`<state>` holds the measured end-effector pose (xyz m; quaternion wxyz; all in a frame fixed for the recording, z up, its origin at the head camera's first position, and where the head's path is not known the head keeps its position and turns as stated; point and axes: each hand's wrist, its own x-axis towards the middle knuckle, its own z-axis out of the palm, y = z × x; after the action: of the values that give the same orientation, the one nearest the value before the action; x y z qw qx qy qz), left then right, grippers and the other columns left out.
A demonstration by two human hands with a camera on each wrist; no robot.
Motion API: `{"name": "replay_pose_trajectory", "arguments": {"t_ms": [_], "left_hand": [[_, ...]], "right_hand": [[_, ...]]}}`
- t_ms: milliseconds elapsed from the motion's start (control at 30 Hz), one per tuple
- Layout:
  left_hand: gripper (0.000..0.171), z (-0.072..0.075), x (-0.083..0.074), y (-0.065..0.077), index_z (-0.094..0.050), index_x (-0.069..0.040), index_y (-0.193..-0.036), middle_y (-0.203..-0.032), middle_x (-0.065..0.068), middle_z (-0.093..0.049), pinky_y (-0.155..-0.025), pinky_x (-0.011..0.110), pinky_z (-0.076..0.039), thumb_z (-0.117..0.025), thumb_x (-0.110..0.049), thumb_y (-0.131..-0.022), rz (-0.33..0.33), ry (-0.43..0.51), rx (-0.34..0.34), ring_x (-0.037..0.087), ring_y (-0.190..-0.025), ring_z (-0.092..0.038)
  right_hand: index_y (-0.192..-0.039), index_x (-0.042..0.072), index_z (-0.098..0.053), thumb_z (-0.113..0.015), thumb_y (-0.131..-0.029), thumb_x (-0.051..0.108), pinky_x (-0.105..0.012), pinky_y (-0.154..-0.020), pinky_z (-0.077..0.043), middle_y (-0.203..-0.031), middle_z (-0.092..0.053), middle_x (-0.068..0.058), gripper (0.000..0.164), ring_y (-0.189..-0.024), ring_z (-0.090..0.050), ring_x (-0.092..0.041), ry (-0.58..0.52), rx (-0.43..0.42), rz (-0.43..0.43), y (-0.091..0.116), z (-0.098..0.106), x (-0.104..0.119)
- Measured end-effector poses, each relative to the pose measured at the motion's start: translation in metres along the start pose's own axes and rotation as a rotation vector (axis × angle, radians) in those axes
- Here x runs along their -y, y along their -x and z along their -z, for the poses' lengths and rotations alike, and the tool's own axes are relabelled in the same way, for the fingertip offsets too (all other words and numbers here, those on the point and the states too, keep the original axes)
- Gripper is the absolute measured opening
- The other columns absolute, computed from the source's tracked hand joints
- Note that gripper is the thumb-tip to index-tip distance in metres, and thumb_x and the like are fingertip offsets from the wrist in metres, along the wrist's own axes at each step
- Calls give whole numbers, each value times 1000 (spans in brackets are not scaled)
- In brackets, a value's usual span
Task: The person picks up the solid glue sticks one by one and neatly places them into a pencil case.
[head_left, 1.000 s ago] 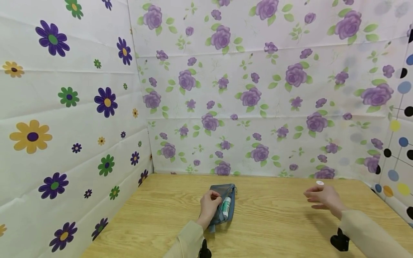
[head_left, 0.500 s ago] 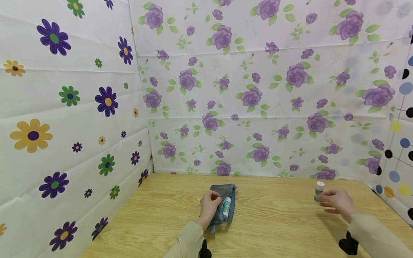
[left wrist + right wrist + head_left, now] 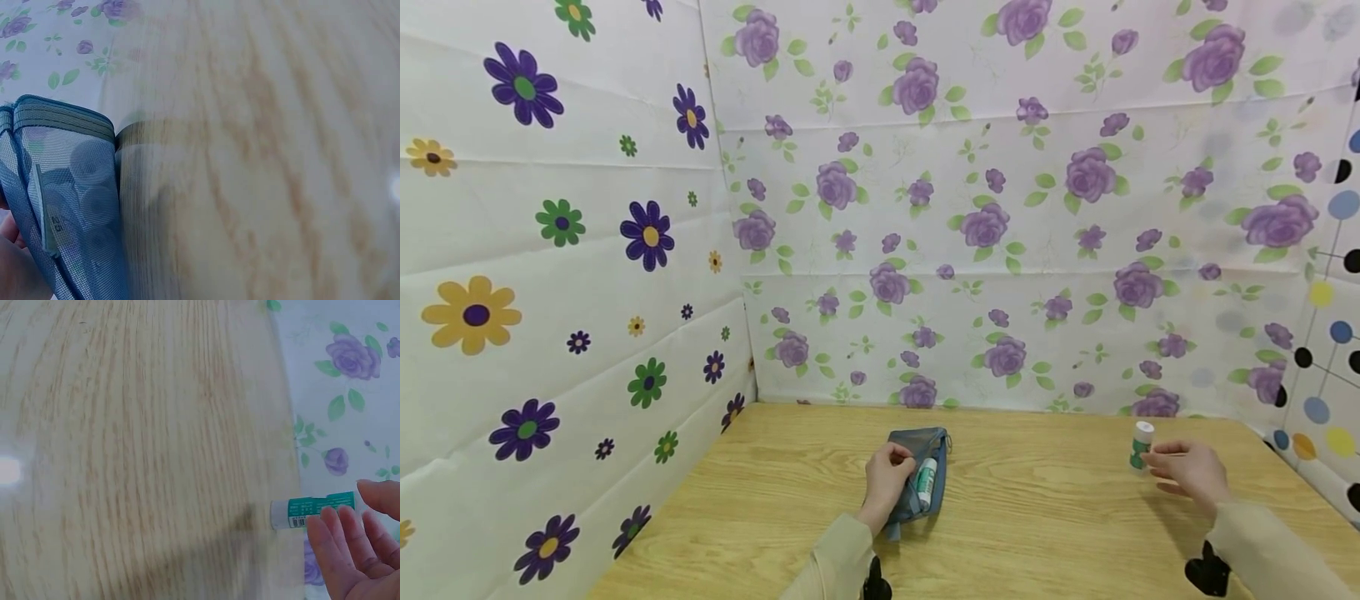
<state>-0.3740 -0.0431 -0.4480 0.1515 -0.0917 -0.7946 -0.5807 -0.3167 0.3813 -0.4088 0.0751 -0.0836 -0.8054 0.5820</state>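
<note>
A blue mesh zip pouch [image 3: 917, 437] lies on the table, its opening spread. My left hand [image 3: 887, 483] pinches the pouch's left edge. Inside the opening shows a green-and-white glue stick [image 3: 927, 482]. Through the mesh [image 3: 94, 187], the left wrist view shows several round ends. Off to the right, a second glue stick [image 3: 1141, 442] stands upright, white cap on top. My right hand [image 3: 1193, 473] is just to its right, thumb and fingers loosely bent and apart. In the right wrist view the fingers overlap the lower green label [image 3: 303, 512].
A wood-grain table [image 3: 1030, 517] stretches between the two hands. Behind it hangs a white cloth with purple roses [image 3: 985, 225], and a daisy-printed cloth [image 3: 587, 275] covers the left side. A dotted cloth [image 3: 1330, 350] hangs at the right.
My right hand has moved right, away from in front of the standing glue stick, which was hidden except for its cap. The left hand and pouch have stayed put.
</note>
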Motion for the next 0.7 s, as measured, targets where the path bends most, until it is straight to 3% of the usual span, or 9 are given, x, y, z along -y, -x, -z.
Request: {"name": "replay_pose_trajectory", "arguments": {"t_ms": [133, 200, 300, 500, 567, 700], "left_hand": [[4, 0, 0, 1, -61, -1, -84, -71, 2, -54, -55, 30, -43, -60, -1, -80, 4, 0, -2, 14, -61, -50], [4, 0, 0, 1, -61, -1, -84, -71, 2, -54, -55, 30, -43, -61, -2, -80, 6, -2, -1, 15, -61, -50], [4, 0, -1, 1, -60, -1, -84, -72, 2, -54, -55, 30, -43, -61, -2, -80, 7, -4, 0, 15, -62, -50], [5, 0, -1, 0, -61, -1, -84, -72, 1, -54, -56, 30, -43, -61, -1, -79, 5, -15, -9, 15, -63, -50], [4, 0, -1, 0, -61, -1, -83, -71, 1, -54, -56, 30, -43, -61, -1, -79, 3, -21, -15, 14, -63, -50], [3, 0, 0, 0, -61, -1, -82, -71, 0, -54, -56, 30, -43, -61, -2, -79, -1, -27, -18, 14, -63, -50]], "right_hand": [[-121, -18, -33, -66, -82, 26, -39, -71, -49, -105, -50, -26, 68, -79, -59, -20, 35, -62, 29, -2, -4, -5], [-124, -17, -31, -65, -82, 30, -40, -72, -48, -114, -41, -32, 71, -85, -56, -27, 55, -86, 43, -7, -4, -12], [-126, -13, -32, -66, -80, 36, -41, -67, -49, -117, -39, -31, 75, -92, -52, -35, 89, -139, 63, -23, -3, -32], [-126, -5, -35, -65, -76, 51, -31, -54, -44, -116, -42, -24, 81, -93, -47, -35, 160, -264, 86, -62, -3, -80], [-127, -5, -34, -67, -76, 47, -33, -58, -42, -118, -40, -24, 79, -96, -44, -36, 136, -290, 63, -61, -7, -76], [-130, -6, -29, -67, -80, 33, -40, -66, -41, -123, -35, -28, 75, -101, -39, -40, 70, -282, 20, -32, -16, -36]]}}
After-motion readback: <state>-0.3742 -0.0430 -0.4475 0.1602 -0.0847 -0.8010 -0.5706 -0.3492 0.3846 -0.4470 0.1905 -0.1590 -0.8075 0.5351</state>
